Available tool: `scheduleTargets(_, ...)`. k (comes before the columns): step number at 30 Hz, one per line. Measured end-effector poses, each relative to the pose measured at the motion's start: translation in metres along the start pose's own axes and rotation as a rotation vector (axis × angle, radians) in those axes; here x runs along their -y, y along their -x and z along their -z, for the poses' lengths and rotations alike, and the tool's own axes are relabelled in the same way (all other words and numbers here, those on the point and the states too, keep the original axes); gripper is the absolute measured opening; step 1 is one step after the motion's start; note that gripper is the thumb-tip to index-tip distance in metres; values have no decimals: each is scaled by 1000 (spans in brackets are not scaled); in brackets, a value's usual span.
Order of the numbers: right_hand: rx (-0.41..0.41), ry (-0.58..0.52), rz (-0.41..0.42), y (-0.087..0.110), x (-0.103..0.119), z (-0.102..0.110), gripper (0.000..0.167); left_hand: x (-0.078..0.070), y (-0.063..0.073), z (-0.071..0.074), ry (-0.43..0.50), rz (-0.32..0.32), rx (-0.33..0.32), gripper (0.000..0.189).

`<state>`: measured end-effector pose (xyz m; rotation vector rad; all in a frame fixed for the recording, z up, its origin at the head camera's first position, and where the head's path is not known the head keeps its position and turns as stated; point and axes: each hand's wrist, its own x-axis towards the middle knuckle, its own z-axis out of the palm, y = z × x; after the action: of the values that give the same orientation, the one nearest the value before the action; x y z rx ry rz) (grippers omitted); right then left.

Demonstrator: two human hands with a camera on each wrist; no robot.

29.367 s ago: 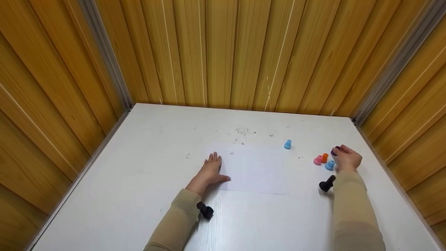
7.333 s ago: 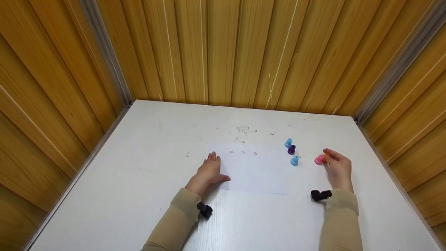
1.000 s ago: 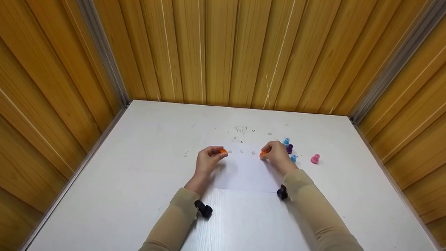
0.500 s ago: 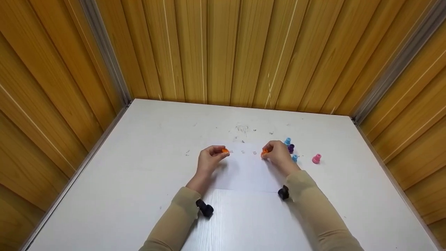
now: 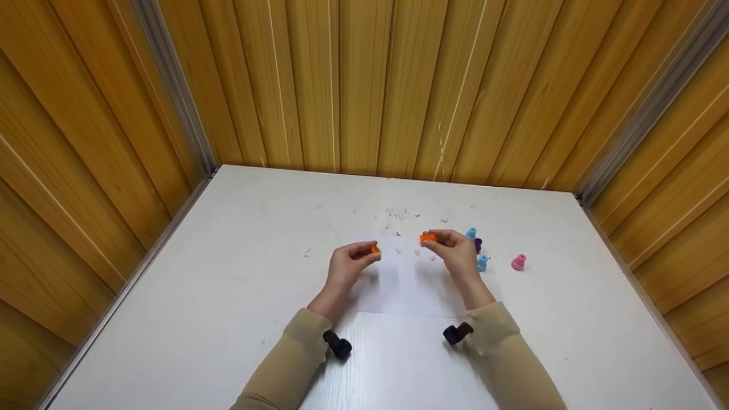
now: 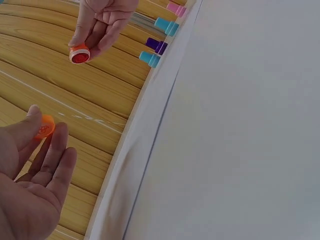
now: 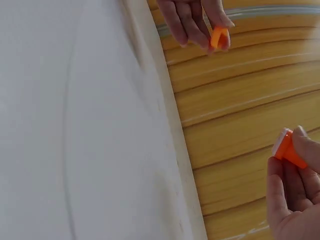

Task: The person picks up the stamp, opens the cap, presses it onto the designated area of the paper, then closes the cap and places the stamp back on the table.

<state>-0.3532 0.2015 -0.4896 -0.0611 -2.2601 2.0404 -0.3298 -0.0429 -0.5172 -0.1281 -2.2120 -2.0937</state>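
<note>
A white paper sheet [image 5: 398, 287] lies on the white table [image 5: 228, 273]. Above its left part, my left hand [image 5: 369, 254] pinches a small orange cap [image 5: 375, 249] between thumb and fingers; the left wrist view shows the cap [image 6: 45, 126] at my fingertips. My right hand [image 5: 434, 242] holds an orange stamp [image 5: 427, 238] lifted above the sheet's far edge. The stamp [image 7: 289, 149] lies between my thumb and fingers in the right wrist view, and its round red face [image 6: 79, 54] shows in the left wrist view. The two hands are a short way apart.
Right of my right hand stand a blue stamp [image 5: 470, 233], a purple stamp [image 5: 478, 245], a second blue stamp [image 5: 482, 263] and a pink stamp [image 5: 517, 262]. Faint printed marks [image 5: 396, 215] dot the table beyond the sheet. Wooden panel walls enclose the table on three sides.
My right hand has lifted the orange stamp up off the sheet and turned it. My left hand has shifted slightly right with the cap.
</note>
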Motion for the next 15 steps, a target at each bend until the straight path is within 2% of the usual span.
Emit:
scheduleTargets(5, 62, -148, -30, 15, -7, -25, 27, -2, 4, -7, -15, -24, 44, 31)
scheduleTargets(9, 85, -226, -33, 24, -10, -40, 24, -3, 6, -12, -31, -56, 74, 31)
scheduleTargets(15, 95, -245, -38, 29, -13, -47, 22, -4, 10, -16, 4, -70, 102, 31)
